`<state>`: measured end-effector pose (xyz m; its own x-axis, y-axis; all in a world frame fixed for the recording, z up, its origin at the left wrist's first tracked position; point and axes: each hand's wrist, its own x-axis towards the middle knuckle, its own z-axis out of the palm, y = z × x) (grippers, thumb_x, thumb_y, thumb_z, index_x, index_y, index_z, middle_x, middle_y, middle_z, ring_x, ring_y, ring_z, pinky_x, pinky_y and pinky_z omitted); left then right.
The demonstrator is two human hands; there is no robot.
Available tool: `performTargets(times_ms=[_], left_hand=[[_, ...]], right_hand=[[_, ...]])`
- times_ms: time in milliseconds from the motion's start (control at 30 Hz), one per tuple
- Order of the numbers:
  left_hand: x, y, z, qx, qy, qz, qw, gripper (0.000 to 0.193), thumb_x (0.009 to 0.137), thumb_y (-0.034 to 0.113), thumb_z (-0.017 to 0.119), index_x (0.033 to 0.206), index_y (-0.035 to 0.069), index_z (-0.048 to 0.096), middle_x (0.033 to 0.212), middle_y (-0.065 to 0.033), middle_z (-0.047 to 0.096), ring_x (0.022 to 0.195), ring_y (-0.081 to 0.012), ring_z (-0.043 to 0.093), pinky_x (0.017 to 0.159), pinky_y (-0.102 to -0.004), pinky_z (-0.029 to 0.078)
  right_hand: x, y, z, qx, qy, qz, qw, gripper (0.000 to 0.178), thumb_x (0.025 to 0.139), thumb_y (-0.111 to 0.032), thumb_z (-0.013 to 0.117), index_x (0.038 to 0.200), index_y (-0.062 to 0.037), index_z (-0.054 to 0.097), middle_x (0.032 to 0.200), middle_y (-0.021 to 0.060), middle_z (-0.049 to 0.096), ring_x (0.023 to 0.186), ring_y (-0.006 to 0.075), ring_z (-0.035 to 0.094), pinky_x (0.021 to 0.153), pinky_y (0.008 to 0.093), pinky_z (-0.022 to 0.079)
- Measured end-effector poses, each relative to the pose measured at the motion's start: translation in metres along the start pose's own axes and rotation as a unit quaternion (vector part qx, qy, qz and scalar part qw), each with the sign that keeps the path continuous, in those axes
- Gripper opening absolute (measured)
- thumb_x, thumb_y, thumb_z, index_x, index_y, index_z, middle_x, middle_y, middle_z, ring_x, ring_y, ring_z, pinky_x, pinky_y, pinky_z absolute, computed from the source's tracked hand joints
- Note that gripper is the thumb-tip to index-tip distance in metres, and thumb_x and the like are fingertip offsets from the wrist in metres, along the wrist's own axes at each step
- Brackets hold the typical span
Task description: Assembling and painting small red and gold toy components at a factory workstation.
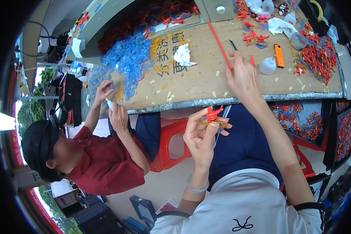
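Note:
Over my lap, my left hand [202, 134] pinches a small red plastic figure [213, 114] with clear yellow and bluish parts at its base. My right hand [243, 76] is over the cardboard-covered table [206, 78], its fingers bent together. A thin dark stick [233, 45] shows just beyond those fingertips, and a long red rod [220, 46] ends beside the thumb. Whatever sits inside the fingers is hidden. Close by on the right are a small red pointed piece [252, 60], a white squeeze bottle [268, 66] and an orange lighter [279, 55].
Clear blue pieces [128, 58] are heaped at the left, and red-and-blue figures [318, 58] at the right. Crumpled white tissue [184, 55] lies mid-table. A co-worker [105, 163] in a dark red shirt works at my left, near a red stool [169, 142]. Trays of figures [300, 121] stand below right.

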<state>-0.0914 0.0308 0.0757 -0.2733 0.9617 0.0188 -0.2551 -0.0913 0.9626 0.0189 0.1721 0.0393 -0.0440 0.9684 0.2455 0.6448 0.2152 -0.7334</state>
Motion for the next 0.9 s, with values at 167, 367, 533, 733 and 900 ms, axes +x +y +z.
performTargets(times_ms=[167, 367, 533, 733, 900], left_hand=[[-0.002, 0.000, -0.017, -0.050, 0.007, -0.016, 0.999, 0.027, 0.091, 0.006, 0.051, 0.115, -0.005, 0.047, 0.084, -0.0222, 0.065, 0.068, -0.0286, 0.066, 0.055, -0.0281, 0.052], [-0.002, 0.002, -0.027, -0.084, -0.001, -0.053, 0.995, 0.028, 0.091, 0.008, 0.052, 0.115, -0.005, 0.047, 0.084, -0.0221, 0.065, 0.069, -0.0293, 0.066, 0.053, -0.0276, 0.051], [-0.003, -0.001, -0.019, -0.073, -0.004, -0.049, 0.996, 0.028, 0.091, 0.008, 0.052, 0.115, -0.005, 0.048, 0.085, -0.0214, 0.065, 0.069, -0.0292, 0.066, 0.052, -0.0276, 0.052], [-0.009, -0.001, -0.009, -0.112, -0.052, -0.094, 0.988, 0.029, 0.091, 0.011, 0.052, 0.115, -0.005, 0.047, 0.084, -0.0212, 0.064, 0.068, -0.0291, 0.066, 0.050, -0.0270, 0.051], [-0.014, -0.002, -0.005, -0.195, -0.080, -0.139, 0.968, 0.026, 0.091, 0.008, 0.053, 0.115, -0.003, 0.048, 0.087, -0.0221, 0.065, 0.071, -0.0270, 0.068, 0.053, -0.0265, 0.053]], right_hand=[[0.012, 0.005, 0.017, -0.111, -0.027, 0.031, 0.993, 0.042, 0.075, -0.009, 0.070, 0.110, 0.0018, 0.049, 0.082, 0.0229, 0.063, 0.071, 0.0387, 0.063, 0.062, 0.0450, 0.048], [-0.015, -0.026, -0.014, 0.148, -0.042, 0.006, 0.988, 0.022, 0.079, -0.007, 0.066, 0.095, 0.0063, 0.058, 0.076, 0.0148, 0.063, 0.067, 0.0193, 0.064, 0.060, 0.0289, 0.049], [-0.073, -0.046, -0.042, 0.434, -0.148, 0.065, 0.886, 0.014, 0.084, -0.008, 0.065, 0.090, 0.0045, 0.066, 0.073, 0.0036, 0.062, 0.061, 0.0059, 0.055, 0.055, 0.0215, 0.044], [-0.084, -0.038, -0.050, 0.491, -0.152, 0.139, 0.846, 0.011, 0.084, -0.006, 0.066, 0.085, 0.0043, 0.068, 0.073, 0.0053, 0.063, 0.060, 0.0060, 0.054, 0.052, 0.0202, 0.043], [-0.089, -0.033, -0.058, 0.533, -0.137, 0.163, 0.819, 0.010, 0.083, -0.005, 0.066, 0.083, 0.0045, 0.069, 0.074, 0.0071, 0.063, 0.060, 0.0069, 0.055, 0.050, 0.0195, 0.043]])
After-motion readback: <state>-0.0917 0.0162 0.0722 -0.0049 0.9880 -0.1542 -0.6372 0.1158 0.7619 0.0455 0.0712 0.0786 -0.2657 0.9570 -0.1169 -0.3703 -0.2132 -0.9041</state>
